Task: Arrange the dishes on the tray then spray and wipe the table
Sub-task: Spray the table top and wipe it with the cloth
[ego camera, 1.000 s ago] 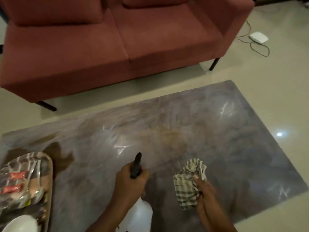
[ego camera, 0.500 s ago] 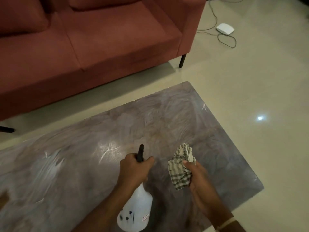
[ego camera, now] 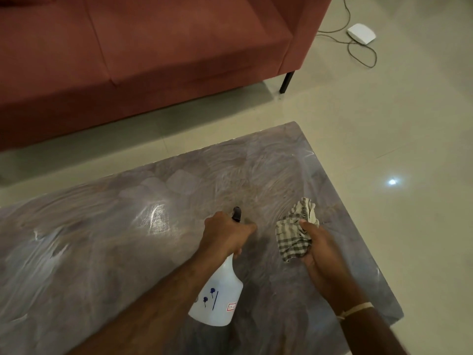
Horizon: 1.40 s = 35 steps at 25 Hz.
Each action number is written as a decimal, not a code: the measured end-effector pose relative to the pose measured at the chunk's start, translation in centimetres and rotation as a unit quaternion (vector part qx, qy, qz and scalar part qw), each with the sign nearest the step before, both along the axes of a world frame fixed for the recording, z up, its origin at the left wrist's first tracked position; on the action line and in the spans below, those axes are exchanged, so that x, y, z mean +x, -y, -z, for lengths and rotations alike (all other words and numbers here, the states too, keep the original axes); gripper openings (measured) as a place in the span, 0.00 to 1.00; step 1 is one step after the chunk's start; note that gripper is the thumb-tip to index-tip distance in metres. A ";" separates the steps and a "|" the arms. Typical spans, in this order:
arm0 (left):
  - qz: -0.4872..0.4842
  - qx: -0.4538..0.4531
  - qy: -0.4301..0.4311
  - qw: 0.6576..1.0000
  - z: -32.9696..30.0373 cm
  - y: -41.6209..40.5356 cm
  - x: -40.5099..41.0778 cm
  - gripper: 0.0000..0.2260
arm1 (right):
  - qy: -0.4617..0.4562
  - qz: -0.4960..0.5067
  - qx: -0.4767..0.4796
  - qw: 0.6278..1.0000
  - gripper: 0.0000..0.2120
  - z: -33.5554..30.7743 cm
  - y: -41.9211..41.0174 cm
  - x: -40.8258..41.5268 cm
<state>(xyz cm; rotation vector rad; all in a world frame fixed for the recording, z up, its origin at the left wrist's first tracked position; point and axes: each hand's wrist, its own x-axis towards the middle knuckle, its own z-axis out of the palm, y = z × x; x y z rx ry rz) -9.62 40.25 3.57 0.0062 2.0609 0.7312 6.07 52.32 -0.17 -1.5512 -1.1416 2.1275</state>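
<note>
Bottle (ego camera: 217,301) gripped by left hand (ego camera: 225,233), nozzle aimed ahead over tabletop (ego camera: 102,239); cloth (ego camera: 294,233) bunched in right hand (ego camera: 320,248), just beside.

Sofa (ego camera: 153,60) cut off top, left; bottle label (ego camera: 231,306) illegible.

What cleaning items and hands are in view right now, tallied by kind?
Spray bottle: 1, white, gripped by the left hand
Checked cloth: 1, bunched in the right hand
Hands: 2
Table: 1, marbled top with wet streaks
Total: 5
</note>
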 end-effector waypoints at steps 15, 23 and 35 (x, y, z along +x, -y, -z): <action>-0.008 -0.026 -0.025 0.999 0.6 -4.4 -1.3 0.15 | 0.186 -0.232 0.494 0.817 0.13 3.1 -11.5 -8.7; -0.047 -0.039 -0.032 0.998 0.6 -6.1 -0.4 0.13 | 0.227 -0.482 0.579 0.617 0.29 7.6 -8.2 -6.2; -0.091 -0.067 -0.042 0.993 1.6 -3.9 0.7 0.17 | 0.079 -0.555 0.628 0.539 0.23 8.3 -3.2 -7.1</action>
